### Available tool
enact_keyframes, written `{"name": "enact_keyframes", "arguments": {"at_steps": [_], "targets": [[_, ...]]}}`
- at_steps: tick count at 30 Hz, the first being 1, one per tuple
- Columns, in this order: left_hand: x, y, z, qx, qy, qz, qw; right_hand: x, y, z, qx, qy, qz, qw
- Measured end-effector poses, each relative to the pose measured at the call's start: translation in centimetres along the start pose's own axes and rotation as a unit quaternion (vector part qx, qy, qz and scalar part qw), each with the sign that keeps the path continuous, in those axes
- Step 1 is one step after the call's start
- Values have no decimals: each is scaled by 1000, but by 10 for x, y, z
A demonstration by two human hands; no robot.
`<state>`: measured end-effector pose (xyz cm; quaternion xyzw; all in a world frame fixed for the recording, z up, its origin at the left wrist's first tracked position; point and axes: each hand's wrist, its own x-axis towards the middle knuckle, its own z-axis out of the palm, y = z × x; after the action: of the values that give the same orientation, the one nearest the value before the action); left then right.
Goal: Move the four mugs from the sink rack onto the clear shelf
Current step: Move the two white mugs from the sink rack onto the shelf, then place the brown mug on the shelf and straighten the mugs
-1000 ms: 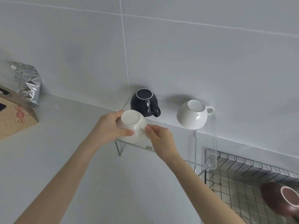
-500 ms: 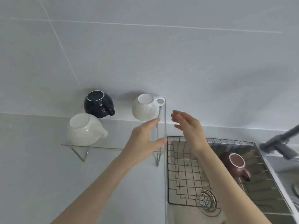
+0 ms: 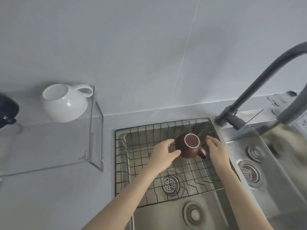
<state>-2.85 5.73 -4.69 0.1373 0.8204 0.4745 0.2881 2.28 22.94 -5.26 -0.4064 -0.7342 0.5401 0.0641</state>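
your left hand [image 3: 163, 151] and right hand [image 3: 216, 149] are spread wide, empty, flanking the brown mug [image 3: 189, 146] so both can cup it | mug lies tilted on the sink rack [image 3: 132, 156], handle toward you | clear shelf [image 3: 93, 130] at left has room beside the white mug [image 3: 64, 103]

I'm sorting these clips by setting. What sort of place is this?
Most likely a home kitchen, at the sink. A steel sink with a wire rack and a dark faucet is set in a grey counter below a tiled wall, and mugs stand on a clear shelf beside it.
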Motion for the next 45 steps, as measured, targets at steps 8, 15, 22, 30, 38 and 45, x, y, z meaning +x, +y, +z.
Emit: {"name": "enact_keyframes", "arguments": {"at_steps": [8,15,22,30,38,45], "targets": [[59,-20,51,36,-36,-30,998,12,52,12,-57,-28,49,997],[72,-31,64,20,1,-46,999,17,60,13,-113,-21,14,993],[65,-27,49,21,28,-40,999,16,45,10,-119,-47,6,992],[16,23,-21,64,115,47,990,-20,-28,10,-129,-62,-119,982],[-79,53,-129,35,260,101,960,-97,-126,48,-80,-122,-292,945],[-150,25,-207,19,333,84,939,-156,-163,118,-60,-208,-361,907]]}}
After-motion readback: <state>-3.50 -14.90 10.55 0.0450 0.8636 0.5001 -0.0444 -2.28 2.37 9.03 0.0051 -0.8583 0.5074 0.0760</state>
